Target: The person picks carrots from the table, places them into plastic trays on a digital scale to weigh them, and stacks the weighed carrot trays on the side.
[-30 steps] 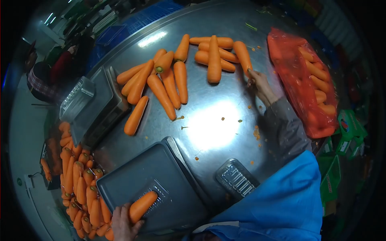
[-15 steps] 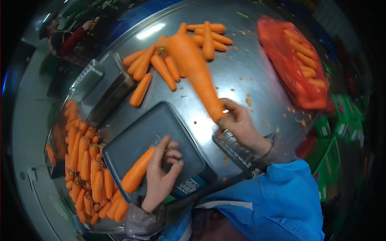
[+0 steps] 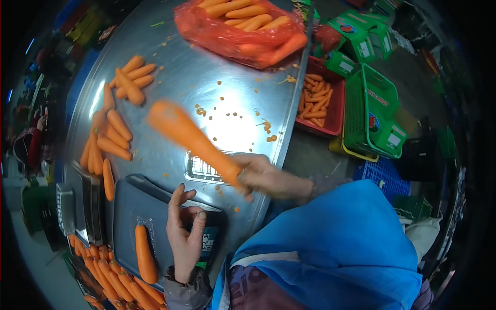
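My right hand [image 3: 268,181] grips a large carrot [image 3: 188,137] by its narrow end; the thick end points up and left above the metal table [image 3: 181,62]. My left hand [image 3: 186,232] holds nothing, its fingers apart and curled, over the right edge of a dark grey weighing scale [image 3: 124,206]. A smaller carrot [image 3: 145,253] lies on the scale's platform, to the left of that hand. Beneath the large carrot, a clear plastic tray [image 3: 194,168] rests on the table. The scale's lit display [image 3: 207,240] shows digits partly cut off by the angle.
More carrots [image 3: 116,137] lie in groups at the table's left, with a heap [image 3: 111,281] at lower left. A red plastic bag [image 3: 248,44] of carrots sits at the far edge. Right of the table stand a red crate [image 3: 330,108] of carrots and green crates [image 3: 361,124].
The view has turned right, bringing the crates further into sight. My right hand still grips the large carrot, now tilted more to the left. My left hand stands farther from the carrot on the scale.
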